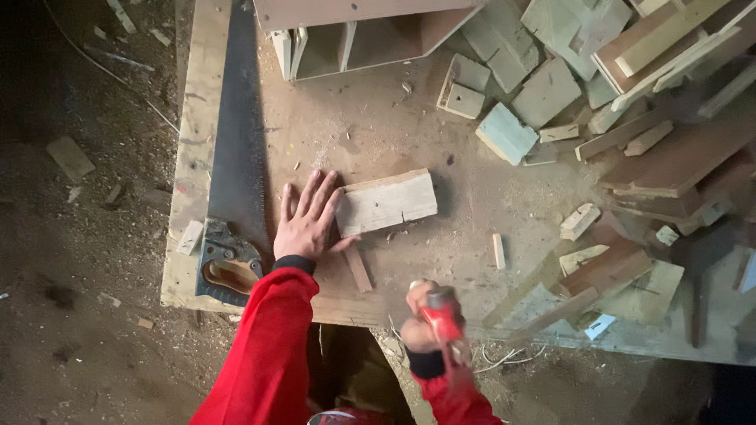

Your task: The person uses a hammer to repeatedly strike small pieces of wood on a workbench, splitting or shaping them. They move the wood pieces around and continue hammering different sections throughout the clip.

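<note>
Surface: rough plywood worktop (472, 197), dusty, strewn with sawdust and chips. Dirt floor (87, 260) on the left, littered with wood scraps and shavings. Low light; edges of the view are dark.

On the worktop: hand saw (235, 173) lying flat along the left edge, handle toward the person. Small open wooden box with compartments (354, 39) at the far side. Heap of offcuts (630, 102) covering the right side, mixed boards and blocks.

Wood block (386, 203): pale, rectangular, flat on the worktop near its middle, slightly tilted, rough sawn faces. A thin wood strip (358, 269) lies just beside its near left corner.

Left hand (309, 220): flat, fingers spread, released, palm on the worktop, touching the block's left end. Red sleeve.

Right hand (421, 327): clenched round the red handle of a hammer (442, 315), held above the worktop's near edge. Head blurred.
</note>
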